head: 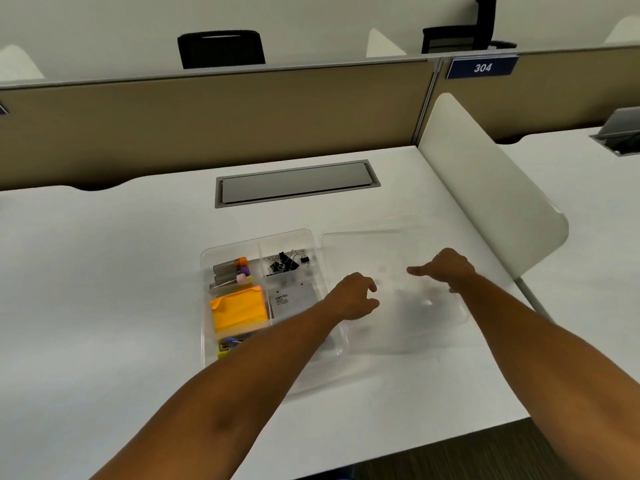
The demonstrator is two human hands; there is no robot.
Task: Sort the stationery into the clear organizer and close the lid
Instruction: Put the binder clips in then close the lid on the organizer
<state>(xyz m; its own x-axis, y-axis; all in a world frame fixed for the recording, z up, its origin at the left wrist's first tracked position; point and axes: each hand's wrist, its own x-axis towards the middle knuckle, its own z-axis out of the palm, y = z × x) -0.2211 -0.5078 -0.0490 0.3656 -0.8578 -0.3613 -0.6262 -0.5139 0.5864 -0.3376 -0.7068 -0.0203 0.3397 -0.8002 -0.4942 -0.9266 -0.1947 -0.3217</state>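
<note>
A clear plastic compartment organizer (239,251) lies on the white desk (104,271), with its transparent flat lid (398,327) lying open on the desktop just to its right. Inside the organizer, a stack of orange sticky notes (239,311) fills a left compartment, short tubes with orange, purple and pink caps (232,271) lie in the one behind it, black binder clips (285,263) sit in the far right compartment, and a small grey labelled box (294,299) lies nearer. The left hand (353,296) hovers over the lid's left edge, fingers loosely curled and holding nothing. The right hand (446,268) is over the lid's far right part with the thumb out; whether its fingers grip the lid cannot be told.
</note>
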